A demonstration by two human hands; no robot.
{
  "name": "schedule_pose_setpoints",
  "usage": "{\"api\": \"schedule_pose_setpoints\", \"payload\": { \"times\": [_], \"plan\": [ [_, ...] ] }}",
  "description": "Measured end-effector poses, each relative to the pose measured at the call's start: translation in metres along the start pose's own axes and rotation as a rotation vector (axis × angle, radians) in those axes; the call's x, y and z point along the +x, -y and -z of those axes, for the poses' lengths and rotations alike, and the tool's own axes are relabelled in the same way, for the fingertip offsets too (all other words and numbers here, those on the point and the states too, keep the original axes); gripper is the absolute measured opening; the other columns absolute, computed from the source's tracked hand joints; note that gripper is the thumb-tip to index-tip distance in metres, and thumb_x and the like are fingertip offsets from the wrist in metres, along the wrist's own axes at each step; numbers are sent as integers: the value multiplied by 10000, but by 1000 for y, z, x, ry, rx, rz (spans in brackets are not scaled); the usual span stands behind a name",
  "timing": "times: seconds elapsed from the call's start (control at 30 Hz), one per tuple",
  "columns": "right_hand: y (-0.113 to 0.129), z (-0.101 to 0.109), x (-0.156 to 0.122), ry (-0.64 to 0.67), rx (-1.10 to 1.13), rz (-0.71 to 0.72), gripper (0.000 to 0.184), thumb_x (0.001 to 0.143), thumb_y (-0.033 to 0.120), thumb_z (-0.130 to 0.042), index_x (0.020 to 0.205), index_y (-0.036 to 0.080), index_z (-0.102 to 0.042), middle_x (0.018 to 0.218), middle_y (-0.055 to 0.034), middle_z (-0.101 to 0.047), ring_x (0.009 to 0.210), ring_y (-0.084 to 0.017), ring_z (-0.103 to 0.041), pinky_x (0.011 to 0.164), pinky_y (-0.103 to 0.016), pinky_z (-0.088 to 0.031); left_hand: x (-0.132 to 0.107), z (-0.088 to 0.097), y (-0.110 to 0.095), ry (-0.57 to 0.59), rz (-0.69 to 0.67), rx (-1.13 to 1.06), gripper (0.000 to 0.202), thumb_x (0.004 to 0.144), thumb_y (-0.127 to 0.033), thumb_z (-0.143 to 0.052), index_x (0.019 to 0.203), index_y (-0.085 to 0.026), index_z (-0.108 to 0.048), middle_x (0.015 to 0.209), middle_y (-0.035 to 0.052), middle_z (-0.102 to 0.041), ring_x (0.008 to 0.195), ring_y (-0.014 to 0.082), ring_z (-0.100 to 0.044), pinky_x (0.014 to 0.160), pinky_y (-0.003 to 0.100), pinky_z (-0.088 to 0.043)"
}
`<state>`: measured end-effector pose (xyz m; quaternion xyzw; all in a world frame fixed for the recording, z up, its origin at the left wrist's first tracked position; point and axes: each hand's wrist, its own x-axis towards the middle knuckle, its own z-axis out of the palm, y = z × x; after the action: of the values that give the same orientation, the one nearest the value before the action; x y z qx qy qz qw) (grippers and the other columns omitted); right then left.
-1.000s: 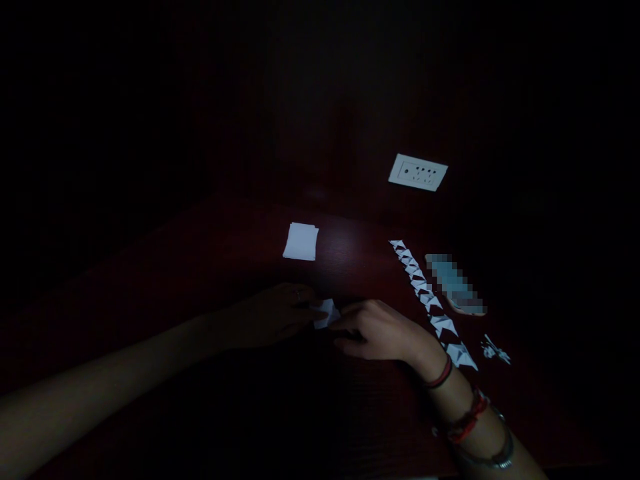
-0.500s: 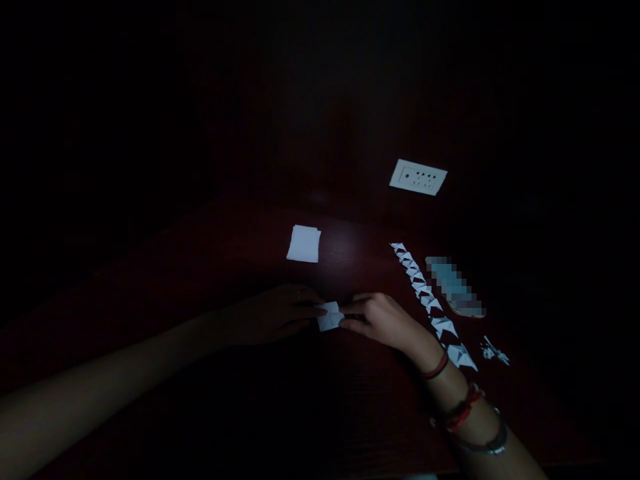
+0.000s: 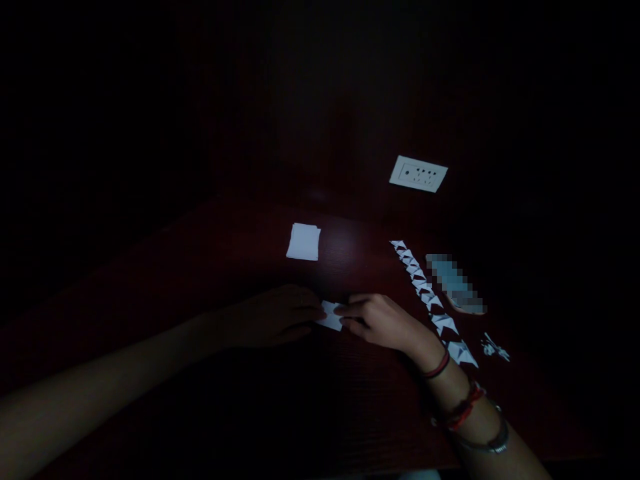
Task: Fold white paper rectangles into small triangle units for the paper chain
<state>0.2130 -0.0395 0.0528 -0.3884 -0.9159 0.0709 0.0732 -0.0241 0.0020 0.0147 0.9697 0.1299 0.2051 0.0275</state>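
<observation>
The scene is very dark. A small white folded paper piece (image 3: 331,315) lies on the dark red table (image 3: 350,400) between my two hands. My left hand (image 3: 273,317) has its fingertips pressed on the paper's left side, and a ring shows on one finger. My right hand (image 3: 380,320) pinches the paper's right edge with its fingers closed together. Bracelets circle my right wrist.
A stack of white paper squares (image 3: 303,241) sits beyond my hands. A row of folded white paper pieces (image 3: 433,303) runs diagonally on the right, beside a phone (image 3: 455,283). Small white scraps (image 3: 495,348) lie further right. A white wall socket (image 3: 418,173) is behind.
My right hand has drawn back to the right, baring more of the paper, which now lies flatter between my fingertips. My left hand has hardly moved.
</observation>
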Motion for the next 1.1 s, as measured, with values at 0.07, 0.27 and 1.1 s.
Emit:
{"api": "schedule_pose_setpoints", "payload": {
  "times": [0.07,0.27,1.1],
  "plan": [
    [1,0,0,12,1,-8,247,851,228,-425,1005,206,-618,926,-46,-597,813,-135,-569,709,-224,-409,2,1,0,1,2,5,273,839,-213,-498,1106,-175,-540,1114,77,-549,1056,204,-467,911,349,-382],
    [0,-2,1,11,36,-39,268,836,191,-439,1033,218,-620,959,-58,-619,884,-153,-573,744,-237,-411,5,12,3,66,1,-4,251,849,-181,-465,1080,-200,-562,1052,57,-575,1014,190,-486,887,329,-390],
    [-4,-5,1,-10,38,-64,310,854,215,-420,1124,249,-568,995,-49,-625,887,-151,-588,759,-241,-422,2,17,0,117,7,-37,309,825,-122,-447,1122,-186,-506,1113,50,-557,1027,193,-476,905,334,-371]
  ]
}}
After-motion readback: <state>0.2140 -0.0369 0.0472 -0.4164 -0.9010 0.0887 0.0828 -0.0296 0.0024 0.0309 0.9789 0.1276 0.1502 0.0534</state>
